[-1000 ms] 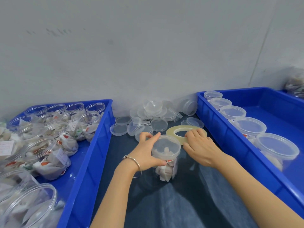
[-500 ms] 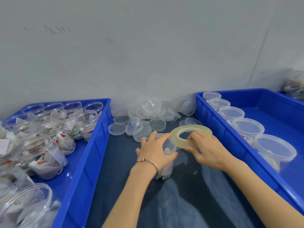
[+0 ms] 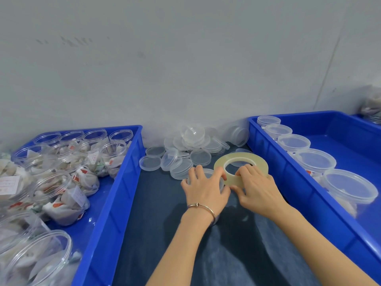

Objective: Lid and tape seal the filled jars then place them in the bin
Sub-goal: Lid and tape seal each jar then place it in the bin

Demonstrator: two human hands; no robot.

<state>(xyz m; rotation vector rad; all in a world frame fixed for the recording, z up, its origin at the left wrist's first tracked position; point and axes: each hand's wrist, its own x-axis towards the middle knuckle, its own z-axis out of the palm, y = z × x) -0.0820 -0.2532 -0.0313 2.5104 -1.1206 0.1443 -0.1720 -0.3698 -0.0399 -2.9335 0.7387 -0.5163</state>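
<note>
Head view: your left hand (image 3: 205, 191) cups the lidded jar (image 3: 214, 178) at centre, fingers curled over it. Right hand (image 3: 258, 187) pinches the tape roll (image 3: 241, 165) at its 1 o'clock. Taping step; next, probably pull the end onto the lid seam.

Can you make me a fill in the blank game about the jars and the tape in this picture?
1. The right hand holds a roll of ____.
2. The left hand covers the top of a jar and wears a ____ on its wrist.
3. The jars with lids on stand in the bin on the ____ side.
4. The loose lids lie between two bins coloured ____.

Missing words: tape; bracelet; right; blue
</note>
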